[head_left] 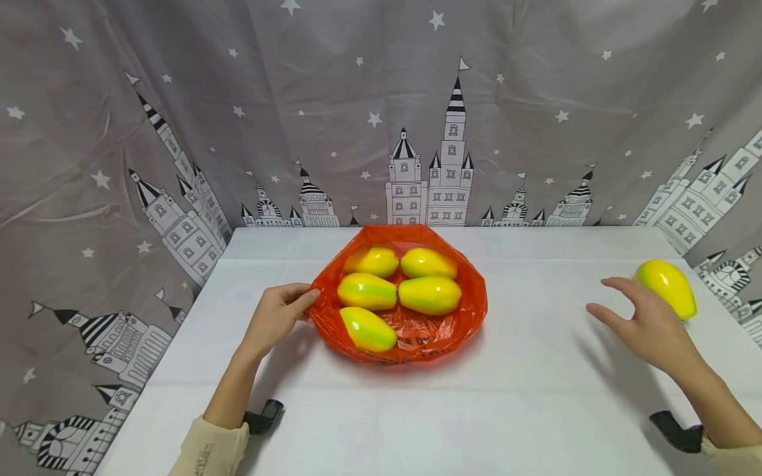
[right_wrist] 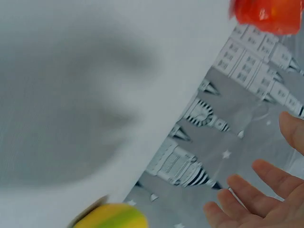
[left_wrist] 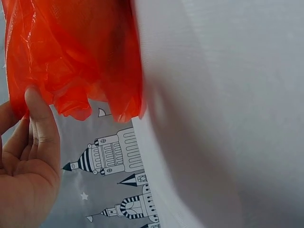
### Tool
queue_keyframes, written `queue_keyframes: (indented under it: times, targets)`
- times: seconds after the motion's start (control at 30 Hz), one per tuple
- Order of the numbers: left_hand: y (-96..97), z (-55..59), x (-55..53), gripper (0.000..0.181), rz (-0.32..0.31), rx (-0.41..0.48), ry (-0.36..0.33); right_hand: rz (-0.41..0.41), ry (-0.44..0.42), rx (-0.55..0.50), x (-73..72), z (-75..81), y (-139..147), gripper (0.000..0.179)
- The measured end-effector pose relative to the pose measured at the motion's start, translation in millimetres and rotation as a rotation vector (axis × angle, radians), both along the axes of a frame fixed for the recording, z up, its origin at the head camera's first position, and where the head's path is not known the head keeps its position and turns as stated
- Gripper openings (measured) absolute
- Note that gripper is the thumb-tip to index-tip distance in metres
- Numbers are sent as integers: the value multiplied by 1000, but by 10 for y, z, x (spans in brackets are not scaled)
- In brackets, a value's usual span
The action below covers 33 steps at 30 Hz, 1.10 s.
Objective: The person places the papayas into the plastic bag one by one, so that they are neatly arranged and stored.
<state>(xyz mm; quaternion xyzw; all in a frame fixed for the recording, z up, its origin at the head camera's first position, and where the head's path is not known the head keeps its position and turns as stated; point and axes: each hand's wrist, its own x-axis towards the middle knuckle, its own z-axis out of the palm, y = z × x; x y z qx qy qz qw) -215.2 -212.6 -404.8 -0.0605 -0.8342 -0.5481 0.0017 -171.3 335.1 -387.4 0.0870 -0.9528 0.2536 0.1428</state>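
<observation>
A red plastic bag [head_left: 411,337] lies spread wide at the middle of the table, with several yellow-green mangoes [head_left: 430,295] inside. My left hand [head_left: 281,314] pinches the bag's left rim between thumb and fingers; the left wrist view shows the thin red film [left_wrist: 71,52] caught at the fingertips. Off to the right, my right hand [head_left: 645,324] hovers over the table, thumb and fingers apart, holding nothing. Just beyond it sits a single mango [head_left: 665,287], partly hidden by the hand. In the right wrist view this mango [right_wrist: 114,217] shows at the bottom edge, apart from the fingers.
A white cloth covers the table [head_left: 524,410]. Behind and at both sides hangs a grey curtain [head_left: 333,99] printed with castles and stars. Black straps [head_left: 678,433] sit at both wrists.
</observation>
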Motion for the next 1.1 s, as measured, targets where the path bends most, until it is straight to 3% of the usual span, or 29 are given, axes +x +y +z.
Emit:
queue_keyframes:
  times: [0.37, 0.6, 0.83, 0.97, 1.1]
  targets:
    - [8, -1, -7, 34, -5, -6, 2, -163, -27, 48, -180, -48, 394, 51]
    - [-2, 3, 1, 34, 6, -18, -1, -204, -2, 40, -255, -52, 567, 53]
    - [8, 14, -8, 35, -5, -11, 3, -287, -83, 17, -328, -62, 728, 60]
    - [0, 12, -8, 35, -7, -3, -7, -338, -138, 11, -440, -200, 949, 75]
    - [-29, 11, -3, 34, 0, -12, -10, -325, -188, 21, -653, -447, 1316, 94]
